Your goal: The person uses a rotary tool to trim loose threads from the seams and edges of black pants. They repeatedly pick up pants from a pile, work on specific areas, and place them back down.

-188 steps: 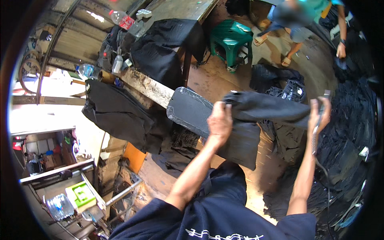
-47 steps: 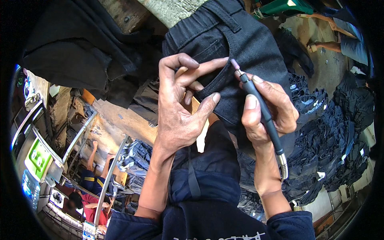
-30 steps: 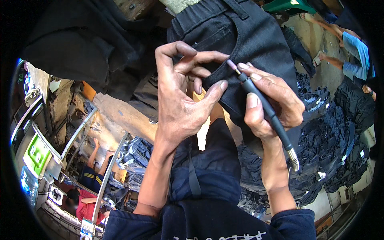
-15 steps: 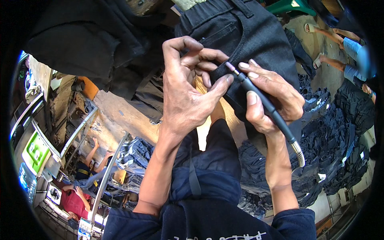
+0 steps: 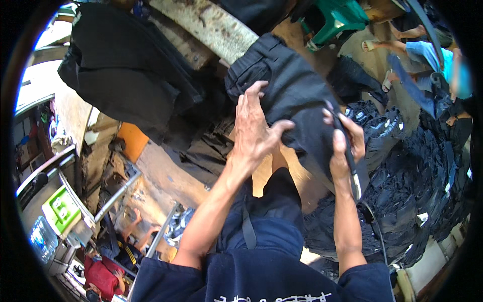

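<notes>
Black trousers [image 5: 297, 95] with an elastic waistband are pulled over the end of a long pale board [image 5: 221, 30]. My left hand [image 5: 253, 133] is open at the near edge of the trousers, thumb apart from the fingers, with nothing held. My right hand [image 5: 352, 141] is wrapped round a black pen-shaped rotary grinder [image 5: 350, 163], above the right side of the trousers. A thin cable [image 5: 381, 231] trails from the grinder's lower end toward me. Its upper tip is blurred.
Dark garments [image 5: 126, 75] hang at the upper left. A large heap of dark clothes [image 5: 402, 186] lies on the right. A green plastic stool [image 5: 337, 22] stands at the far side. Other people are at the right and lower left, near metal rails [image 5: 118, 196].
My left fingers, curled at the trouser fabric before, have spread. My right hand and the grinder have moved right, away from my left fingers. The view has shifted, showing more of the board.
</notes>
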Motion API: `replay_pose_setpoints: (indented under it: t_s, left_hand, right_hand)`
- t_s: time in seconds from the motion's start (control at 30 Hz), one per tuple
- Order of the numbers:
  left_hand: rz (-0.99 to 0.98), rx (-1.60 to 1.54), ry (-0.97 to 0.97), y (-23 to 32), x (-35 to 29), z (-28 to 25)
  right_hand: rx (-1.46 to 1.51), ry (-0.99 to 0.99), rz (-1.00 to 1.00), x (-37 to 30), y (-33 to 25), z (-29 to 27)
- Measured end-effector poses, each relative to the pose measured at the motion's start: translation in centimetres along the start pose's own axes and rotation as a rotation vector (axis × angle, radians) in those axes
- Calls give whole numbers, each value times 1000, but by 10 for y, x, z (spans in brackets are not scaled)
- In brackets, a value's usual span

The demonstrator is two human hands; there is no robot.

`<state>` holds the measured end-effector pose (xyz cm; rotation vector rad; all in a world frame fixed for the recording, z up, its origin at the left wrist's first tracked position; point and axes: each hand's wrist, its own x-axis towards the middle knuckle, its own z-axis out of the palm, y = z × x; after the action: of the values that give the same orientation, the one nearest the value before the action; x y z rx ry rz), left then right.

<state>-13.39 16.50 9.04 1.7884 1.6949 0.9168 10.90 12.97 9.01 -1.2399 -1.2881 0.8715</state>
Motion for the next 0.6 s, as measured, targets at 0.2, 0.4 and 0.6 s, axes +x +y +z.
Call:
replay_pose_setpoints:
  t_s: [0.2, 0.4, 0.6]
  left_hand:
    - [54, 76, -71, -61, 113, -77]
    - [147, 235, 513, -7, 33, 6]
    - [275, 312, -176, 28, -41, 80]
  right_hand:
    - [-260, -187, -86, -49, 4, -68]
    - [-116, -300, -133, -40, 37, -34]
    - [-66, -68, 24, -71, 30, -119]
